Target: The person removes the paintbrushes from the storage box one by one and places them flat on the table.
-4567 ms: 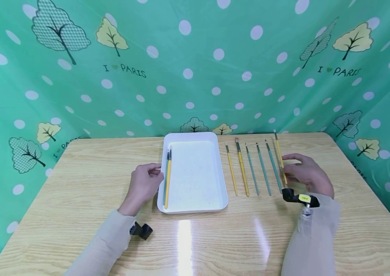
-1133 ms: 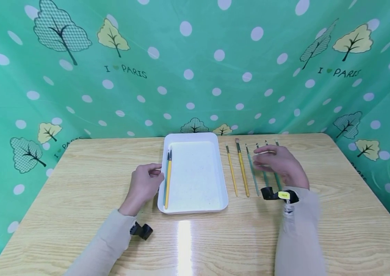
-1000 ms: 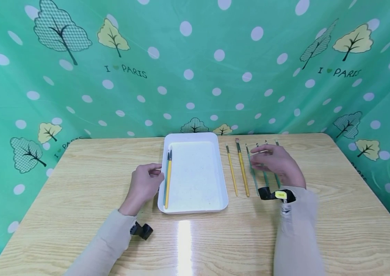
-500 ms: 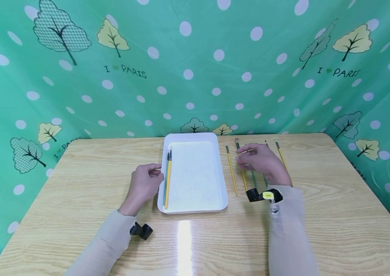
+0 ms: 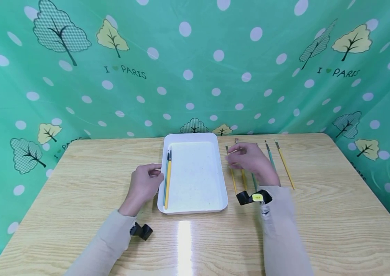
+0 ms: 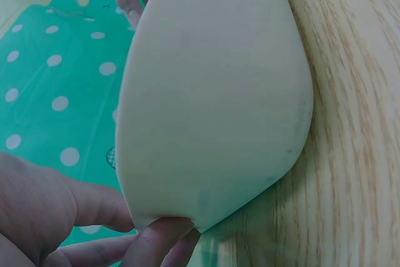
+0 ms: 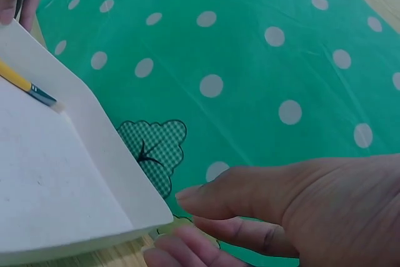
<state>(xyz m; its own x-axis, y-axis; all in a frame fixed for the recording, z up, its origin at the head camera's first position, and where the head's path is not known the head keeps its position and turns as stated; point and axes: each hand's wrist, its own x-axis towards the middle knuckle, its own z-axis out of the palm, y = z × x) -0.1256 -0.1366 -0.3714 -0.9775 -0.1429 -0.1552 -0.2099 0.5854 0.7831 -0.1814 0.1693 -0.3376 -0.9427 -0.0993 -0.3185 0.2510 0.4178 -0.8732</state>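
Observation:
My left hand (image 5: 145, 184) pinches the left wall of a white rectangular tray (image 5: 224, 180); in the left wrist view, fingers (image 6: 156, 240) curl at the tray's rim. Inside the tray, along its left side, lie a yellow-handled paintbrush (image 5: 168, 184) and a teal one beside it. To the right of the tray my right hand (image 5: 250, 159) is over the row of paintbrushes, fingers loosely bent. The right wrist view shows nothing between its thumb (image 7: 231, 195) and fingers, close to the tray's corner. The hand partly hides several brushes.
On the wooden table (image 5: 94, 172), a thin yellow paintbrush (image 5: 233, 180) lies nearest the tray. At the row's right end are a teal paintbrush (image 5: 270, 153) and a yellow paintbrush (image 5: 285, 165). A green dotted cloth (image 5: 195, 76) hangs behind the table.
The right hand has let go of the yellow paintbrush at the row's right end, where it now lies, and moved left across the row toward the tray. The left hand has stayed put.

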